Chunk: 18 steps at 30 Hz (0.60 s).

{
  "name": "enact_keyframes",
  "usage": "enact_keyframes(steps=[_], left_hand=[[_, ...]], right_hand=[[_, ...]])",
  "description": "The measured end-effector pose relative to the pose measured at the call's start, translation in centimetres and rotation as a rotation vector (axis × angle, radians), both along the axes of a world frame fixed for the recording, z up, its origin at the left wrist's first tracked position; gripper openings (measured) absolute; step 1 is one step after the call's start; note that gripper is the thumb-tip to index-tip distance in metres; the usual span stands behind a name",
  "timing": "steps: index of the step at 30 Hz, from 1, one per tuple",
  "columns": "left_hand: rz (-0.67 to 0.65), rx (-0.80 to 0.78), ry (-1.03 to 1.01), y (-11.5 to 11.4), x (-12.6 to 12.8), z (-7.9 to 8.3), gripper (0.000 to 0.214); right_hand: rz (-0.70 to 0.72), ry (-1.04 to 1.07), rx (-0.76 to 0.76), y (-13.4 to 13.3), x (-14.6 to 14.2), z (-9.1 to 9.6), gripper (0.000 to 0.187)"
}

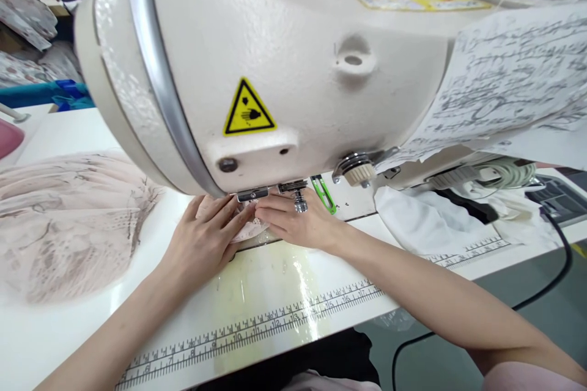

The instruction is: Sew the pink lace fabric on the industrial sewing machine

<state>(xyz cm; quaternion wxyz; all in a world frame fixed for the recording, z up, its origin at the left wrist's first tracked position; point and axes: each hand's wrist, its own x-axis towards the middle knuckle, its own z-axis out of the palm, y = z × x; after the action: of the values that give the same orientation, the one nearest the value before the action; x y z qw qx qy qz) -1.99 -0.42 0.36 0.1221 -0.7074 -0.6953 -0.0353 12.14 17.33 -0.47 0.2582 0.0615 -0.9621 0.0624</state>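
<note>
At the base of the white sewing machine (pixel 284 73), my left hand (pixel 202 238) lies palm down on a small piece of pale pink lace fabric (pixel 250 230), its fingers stretched and spread. My right hand (pixel 302 220) reaches in from the other side. Its outstretched fingers point left and rest at the lace edge, close to the left fingertips. The machine head hides the needle, the presser foot and part of the lace. Gathered sheer pink fabric (pixel 68 226) spreads over the table left of my left hand.
Thread snips with green handles (pixel 324 194) lie behind my right hand. White cloth (pixel 422 220) and a black strip (pixel 468 204) sit to the right. Handwritten paper (pixel 518 73) covers the machine's arm. A ruler tape (pixel 257 327) runs along the table's front; a black cable (pixel 550 284) hangs at right.
</note>
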Motion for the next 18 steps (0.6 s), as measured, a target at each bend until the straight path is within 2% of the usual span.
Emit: enact_keyframes(steps=[6, 12, 15, 18], left_hand=[[0.01, 0.021, -0.005, 0.2, 0.0, 0.0, 0.042], [-0.118, 0.086, 0.023, -0.3, -0.4, 0.4, 0.043], [-0.141, 0.086, 0.013, -0.4, -0.8, 0.5, 0.043], [-0.143, 0.087, -0.001, -0.5, -1.2, 0.5, 0.043]], right_hand=[[-0.073, 0.092, 0.141, -0.1, -0.2, -0.2, 0.023], [-0.044, 0.176, 0.215, -0.3, -0.3, -0.1, 0.026], [-0.046, 0.185, 0.268, -0.6, -0.2, -0.2, 0.025], [0.019, 0.202, 0.269, -0.8, -0.3, -0.6, 0.023]])
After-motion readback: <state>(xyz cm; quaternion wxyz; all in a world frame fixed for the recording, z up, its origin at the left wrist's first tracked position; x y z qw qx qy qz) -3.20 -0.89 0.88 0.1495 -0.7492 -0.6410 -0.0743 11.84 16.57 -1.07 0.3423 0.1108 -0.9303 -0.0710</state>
